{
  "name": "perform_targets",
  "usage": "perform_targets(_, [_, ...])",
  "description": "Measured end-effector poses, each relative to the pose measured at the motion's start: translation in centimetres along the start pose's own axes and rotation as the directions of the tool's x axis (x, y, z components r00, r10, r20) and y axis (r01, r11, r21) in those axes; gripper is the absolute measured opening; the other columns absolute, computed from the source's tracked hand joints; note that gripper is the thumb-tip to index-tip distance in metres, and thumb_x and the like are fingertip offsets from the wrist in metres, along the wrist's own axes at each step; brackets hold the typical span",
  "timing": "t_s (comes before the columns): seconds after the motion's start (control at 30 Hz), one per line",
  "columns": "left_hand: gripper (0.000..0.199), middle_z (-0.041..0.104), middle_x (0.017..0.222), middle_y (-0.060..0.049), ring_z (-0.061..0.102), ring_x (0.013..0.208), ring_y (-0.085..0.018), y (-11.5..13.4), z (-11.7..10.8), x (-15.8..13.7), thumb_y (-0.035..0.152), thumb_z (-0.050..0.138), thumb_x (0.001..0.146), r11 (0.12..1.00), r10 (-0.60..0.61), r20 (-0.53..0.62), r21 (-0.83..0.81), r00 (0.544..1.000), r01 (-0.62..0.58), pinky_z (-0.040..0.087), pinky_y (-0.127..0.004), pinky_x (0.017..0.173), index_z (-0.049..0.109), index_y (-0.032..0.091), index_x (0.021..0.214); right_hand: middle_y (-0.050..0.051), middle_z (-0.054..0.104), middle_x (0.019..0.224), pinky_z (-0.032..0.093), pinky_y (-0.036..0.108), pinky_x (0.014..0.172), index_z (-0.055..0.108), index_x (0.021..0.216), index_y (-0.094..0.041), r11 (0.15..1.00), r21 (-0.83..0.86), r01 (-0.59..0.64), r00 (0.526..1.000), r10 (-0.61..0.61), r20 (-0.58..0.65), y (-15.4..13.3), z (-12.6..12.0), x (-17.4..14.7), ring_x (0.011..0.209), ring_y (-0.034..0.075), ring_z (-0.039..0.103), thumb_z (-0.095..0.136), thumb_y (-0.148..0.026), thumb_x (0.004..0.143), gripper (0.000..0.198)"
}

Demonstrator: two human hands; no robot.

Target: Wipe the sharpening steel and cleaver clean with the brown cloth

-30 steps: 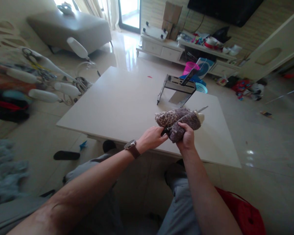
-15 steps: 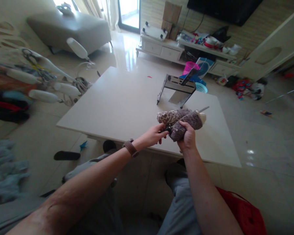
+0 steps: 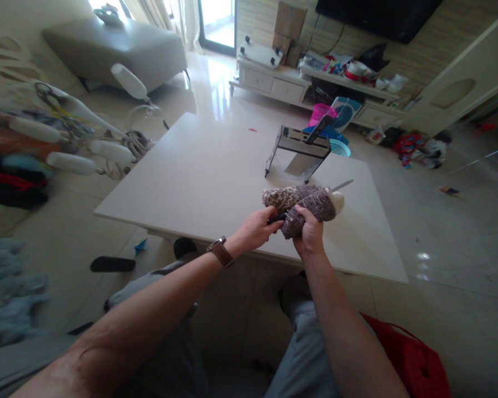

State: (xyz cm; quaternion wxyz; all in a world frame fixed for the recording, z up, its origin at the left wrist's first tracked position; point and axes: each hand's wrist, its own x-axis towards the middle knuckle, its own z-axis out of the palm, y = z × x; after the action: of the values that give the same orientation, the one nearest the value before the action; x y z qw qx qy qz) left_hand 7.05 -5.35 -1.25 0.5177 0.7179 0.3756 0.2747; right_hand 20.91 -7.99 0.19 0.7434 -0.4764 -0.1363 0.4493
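My left hand (image 3: 255, 228) is closed round the black handle of a knife (image 3: 342, 185). The blade runs to the upper right through a fuzzy brown and white cloth (image 3: 313, 208), and only its tip end shows beyond it. My right hand (image 3: 310, 232) grips the folded cloth from below, thumb on top, with the cloth on both sides of the blade. Both hands are over the near right edge of the white table (image 3: 182, 171). Just behind the cloth stands a knife rack (image 3: 301, 138) with a black-handled knife (image 3: 318, 130) in its top.
A small red scrap (image 3: 253, 130) lies on the table. Behind it are a pink basket (image 3: 321, 113) and a low TV cabinet (image 3: 269, 83) with clutter. At left, a lamp with white shades (image 3: 74, 163) stands close to the table. A red bag (image 3: 410, 354) sits by my right leg.
Both hands have shifted slightly left, and my right hand with the cloth has slid a little along the blade towards the handle. The grips are the same.
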Motion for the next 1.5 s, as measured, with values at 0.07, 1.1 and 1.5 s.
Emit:
perform_targets(0.07, [0.022,0.061,0.066,0.002,0.052,0.054,-0.010,-0.1,-0.1,0.0,0.034,0.061,0.090,1.000,0.010,-0.016,-0.016,1.000,-0.010,0.033,-0.022,0.051,0.050,0.019,0.077,-0.004,0.067,0.070,0.054,0.022,0.055,0.065,0.078,-0.016,0.997,-0.004,-0.071,0.997,0.071,0.024,-0.3,-0.1,-0.2,0.060,0.011,0.062,0.078,-0.017,0.056,0.025])
perform_targets(1.1, [0.026,0.054,0.060,0.004,0.047,0.057,-0.010,1.1,-1.1,-0.4,0.034,0.063,0.087,0.992,0.080,-0.195,-0.083,0.978,-0.097,0.034,-0.023,0.056,0.050,0.018,0.071,0.000,0.074,0.085,0.059,0.030,0.078,0.068,0.085,-0.020,0.995,-0.006,-0.102,0.959,0.100,0.266,-0.8,-0.7,-0.3,0.084,0.016,0.069,0.079,-0.016,0.063,0.024])
perform_targets(1.5, [0.027,0.054,0.061,0.003,0.044,0.058,-0.010,1.4,-1.4,-0.6,0.036,0.062,0.087,0.994,0.091,-0.170,-0.038,0.981,-0.099,0.030,-0.024,0.056,0.052,0.017,0.070,0.000,0.075,0.087,0.061,0.031,0.076,0.071,0.086,-0.018,0.996,-0.035,0.078,0.989,-0.073,0.127,-0.5,-0.2,0.0,0.083,0.017,0.071,0.088,-0.012,0.052,0.038])
